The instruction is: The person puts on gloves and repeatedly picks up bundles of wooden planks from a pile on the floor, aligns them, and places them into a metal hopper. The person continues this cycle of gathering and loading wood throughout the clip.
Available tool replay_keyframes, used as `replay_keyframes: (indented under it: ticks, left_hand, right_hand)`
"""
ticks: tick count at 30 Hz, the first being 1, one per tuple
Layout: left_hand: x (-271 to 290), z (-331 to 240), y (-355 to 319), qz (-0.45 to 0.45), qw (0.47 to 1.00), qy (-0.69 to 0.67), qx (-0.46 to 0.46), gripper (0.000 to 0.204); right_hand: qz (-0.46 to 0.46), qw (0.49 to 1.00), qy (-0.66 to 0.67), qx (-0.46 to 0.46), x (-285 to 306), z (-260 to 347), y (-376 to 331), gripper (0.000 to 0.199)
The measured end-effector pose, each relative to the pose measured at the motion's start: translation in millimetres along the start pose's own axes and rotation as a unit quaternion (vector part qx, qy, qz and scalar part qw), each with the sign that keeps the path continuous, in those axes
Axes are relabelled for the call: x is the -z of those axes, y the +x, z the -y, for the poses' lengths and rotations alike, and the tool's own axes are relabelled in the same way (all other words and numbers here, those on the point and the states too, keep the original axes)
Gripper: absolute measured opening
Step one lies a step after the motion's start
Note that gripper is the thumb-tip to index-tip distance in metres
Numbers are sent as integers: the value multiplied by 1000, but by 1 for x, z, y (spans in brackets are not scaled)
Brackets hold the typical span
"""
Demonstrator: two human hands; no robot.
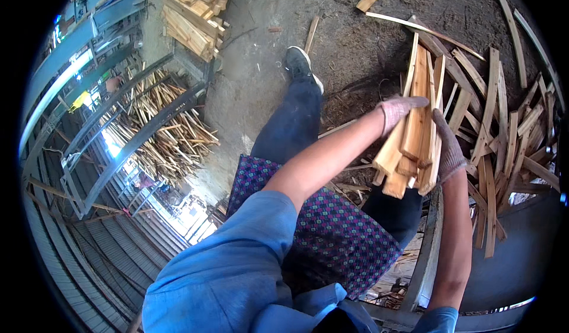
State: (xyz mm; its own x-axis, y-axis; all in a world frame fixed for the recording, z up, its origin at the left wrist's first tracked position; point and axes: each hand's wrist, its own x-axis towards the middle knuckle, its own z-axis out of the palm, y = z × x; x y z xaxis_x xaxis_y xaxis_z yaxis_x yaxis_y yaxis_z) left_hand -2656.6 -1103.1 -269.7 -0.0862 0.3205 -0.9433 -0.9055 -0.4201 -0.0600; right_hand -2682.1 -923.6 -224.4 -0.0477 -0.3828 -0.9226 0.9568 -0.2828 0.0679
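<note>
Over dirt floor, clamping stiff, light, splintery wood-slat bundle between gloved left hand and right hand, gripping best mid-length.

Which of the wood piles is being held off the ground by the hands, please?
The bundle of slats clasped between the left hand and right hand; the others lie on the ground.

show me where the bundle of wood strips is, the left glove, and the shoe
bundle of wood strips [415, 137], head view, on the middle of the planks.
left glove [398, 109], head view, on its back.
shoe [298, 62], head view, on the dark upper.
</note>
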Motion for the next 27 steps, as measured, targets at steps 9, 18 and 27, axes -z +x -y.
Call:
replay_keyframes:
  ticks: [9,18,27]
  left_hand:
    - [32,65,-25,-51,987,48,-142,59]
    - [96,36,-169,-76,915,-19,-396,93]
    - [310,-28,-310,-208,866,-124,-437,46]
  right_hand:
    - [-44,992,-112,42,-23,-59,-32,61]
    - [16,915,-350,200,-166,-100,-82,93]
    - [226,772,-566,181,-391,-153,40,93]
